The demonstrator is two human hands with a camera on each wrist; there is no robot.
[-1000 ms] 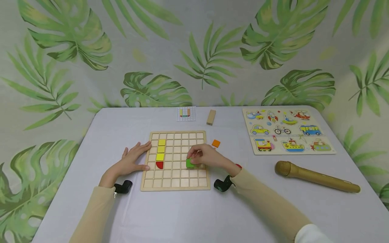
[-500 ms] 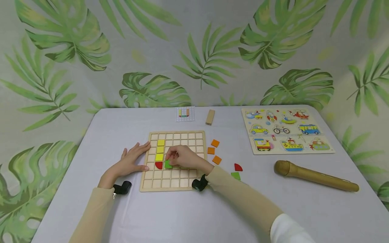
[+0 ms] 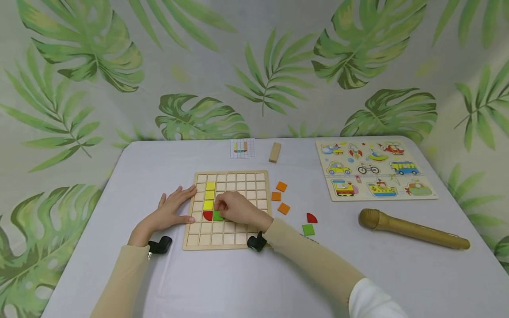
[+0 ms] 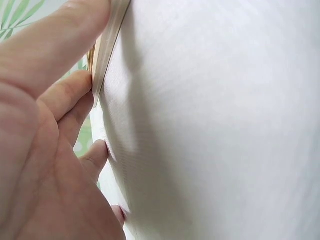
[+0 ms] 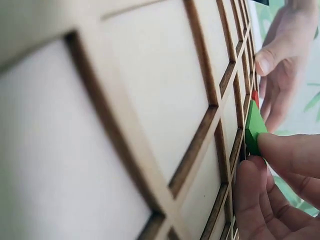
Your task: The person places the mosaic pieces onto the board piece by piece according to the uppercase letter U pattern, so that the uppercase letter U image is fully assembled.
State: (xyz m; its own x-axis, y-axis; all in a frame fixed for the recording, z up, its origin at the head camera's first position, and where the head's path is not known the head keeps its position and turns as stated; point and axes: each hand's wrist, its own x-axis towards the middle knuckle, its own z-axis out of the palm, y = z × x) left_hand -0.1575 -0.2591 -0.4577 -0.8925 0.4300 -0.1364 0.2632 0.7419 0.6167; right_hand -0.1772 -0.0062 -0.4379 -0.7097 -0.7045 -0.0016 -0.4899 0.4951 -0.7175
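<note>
Sleeves (image 3: 123,278) cross our near side of the tabletop (image 3: 222,287). Our left hand (image 3: 169,215), its grip wide with straight fingers, touches the left edge of the gridded board (image 3: 206,239). Our right hand (image 3: 238,209) has a narrow grip, pinching a green tile (image 3: 217,216) at the board, just right of a red quarter-round (image 3: 207,216). Beyond, we see three yellow tiles (image 3: 209,195) in a column; farthest, a pattern card (image 3: 241,149) beside a wooden block (image 3: 275,153).
</note>
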